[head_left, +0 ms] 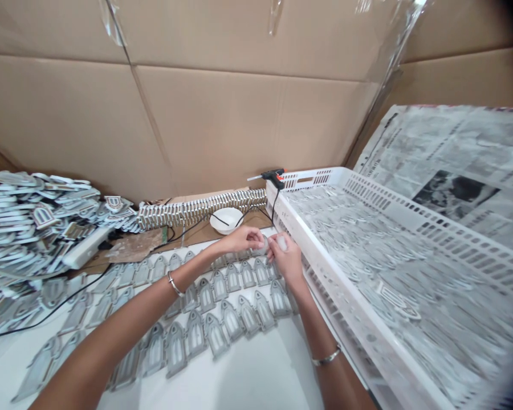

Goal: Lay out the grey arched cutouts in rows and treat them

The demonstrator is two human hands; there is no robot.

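My left hand (241, 239) is closed in a pinch at the far end of the rows, its fingertips by a pale piece; whether it grips that piece I cannot tell. Close beside it, my right hand (285, 255) is closed around a small whitish, translucent piece (282, 244), with thumb and finger pinched toward the left fingertips. Under and around both hands, grey arch-shaped pieces (214, 335) with pointed tops lie in several rows on the white tabletop (265, 373).
A white plastic crate (346, 285) with many similar pieces stands right, a black glue gun (275, 177) on its corner. Behind are a white bowl (226, 221) and a row of upright pieces (200, 208). Left are a large pile (29, 222), a power strip (88, 247) and cords.
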